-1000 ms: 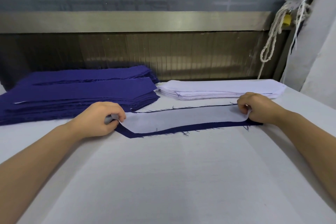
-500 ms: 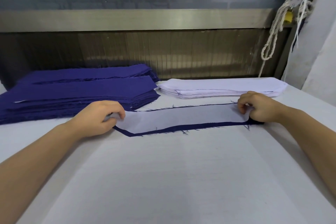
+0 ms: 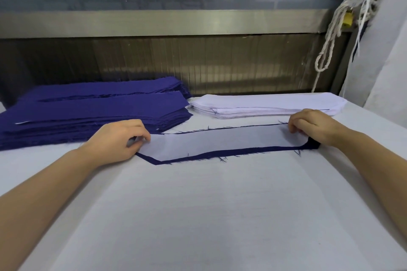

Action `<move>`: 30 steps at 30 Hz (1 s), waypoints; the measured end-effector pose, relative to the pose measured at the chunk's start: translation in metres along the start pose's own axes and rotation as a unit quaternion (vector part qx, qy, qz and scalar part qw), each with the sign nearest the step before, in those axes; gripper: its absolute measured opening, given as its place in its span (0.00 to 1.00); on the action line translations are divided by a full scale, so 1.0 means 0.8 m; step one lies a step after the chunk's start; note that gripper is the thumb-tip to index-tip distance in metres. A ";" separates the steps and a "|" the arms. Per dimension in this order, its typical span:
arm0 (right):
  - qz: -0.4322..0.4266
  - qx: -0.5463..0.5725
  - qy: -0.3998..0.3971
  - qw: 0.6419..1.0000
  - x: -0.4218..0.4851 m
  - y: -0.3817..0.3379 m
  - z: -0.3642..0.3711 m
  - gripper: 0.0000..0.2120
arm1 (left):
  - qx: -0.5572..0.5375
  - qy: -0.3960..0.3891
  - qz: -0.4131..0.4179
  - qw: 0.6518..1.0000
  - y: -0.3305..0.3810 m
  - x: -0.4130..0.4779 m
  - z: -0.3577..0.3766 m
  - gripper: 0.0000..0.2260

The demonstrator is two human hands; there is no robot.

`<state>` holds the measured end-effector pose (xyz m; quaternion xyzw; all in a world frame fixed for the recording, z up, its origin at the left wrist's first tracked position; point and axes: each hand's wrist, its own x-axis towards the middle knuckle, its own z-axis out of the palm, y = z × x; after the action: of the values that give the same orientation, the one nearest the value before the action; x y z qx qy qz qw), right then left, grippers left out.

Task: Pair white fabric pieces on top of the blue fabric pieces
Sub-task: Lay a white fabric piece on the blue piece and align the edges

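Observation:
A long white fabric piece (image 3: pixel 220 141) lies on top of a blue fabric piece (image 3: pixel 240 152), whose dark edge shows along the near side and at the right end. My left hand (image 3: pixel 119 138) pinches the white piece's left end with curled fingers. At the right end, my right hand (image 3: pixel 312 126) holds the white piece with its fingertips curled down on it. A thick stack of blue pieces (image 3: pixel 88 112) sits at the back left. A stack of white pieces (image 3: pixel 264 105) sits at the back right.
The work surface is a white padded table (image 3: pixel 209 215) with broad room in front of the pair. A metal-framed wall panel (image 3: pixel 198 22) runs behind the stacks. A knotted white rope (image 3: pixel 330 39) hangs at the far right beside a white post.
The white piece has settled flatter on the blue piece, and its left end has lowered under my left hand. Both hands stay at the ends, barely shifted.

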<state>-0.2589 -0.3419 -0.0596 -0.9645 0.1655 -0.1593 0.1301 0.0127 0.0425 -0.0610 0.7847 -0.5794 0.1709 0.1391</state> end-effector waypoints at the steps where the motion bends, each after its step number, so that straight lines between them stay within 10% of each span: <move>1: 0.005 -0.002 0.010 1.000 -0.001 0.001 0.000 0.17 | 0.000 -0.001 -0.002 1.000 0.000 0.000 0.000 0.09; 11: 0.155 -0.067 0.141 0.975 0.002 0.009 -0.003 0.11 | -0.003 -0.040 -0.022 0.999 -0.002 0.002 0.002 0.10; 30: 0.136 -0.133 0.185 0.964 0.002 -0.004 -0.003 0.11 | -0.015 -0.037 -0.010 0.999 -0.007 0.002 0.005 0.11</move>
<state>-0.2574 -0.3397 -0.0563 -0.8952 0.3361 -0.2926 -0.0120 0.0188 0.0413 -0.0638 0.7940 -0.5790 0.1315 0.1305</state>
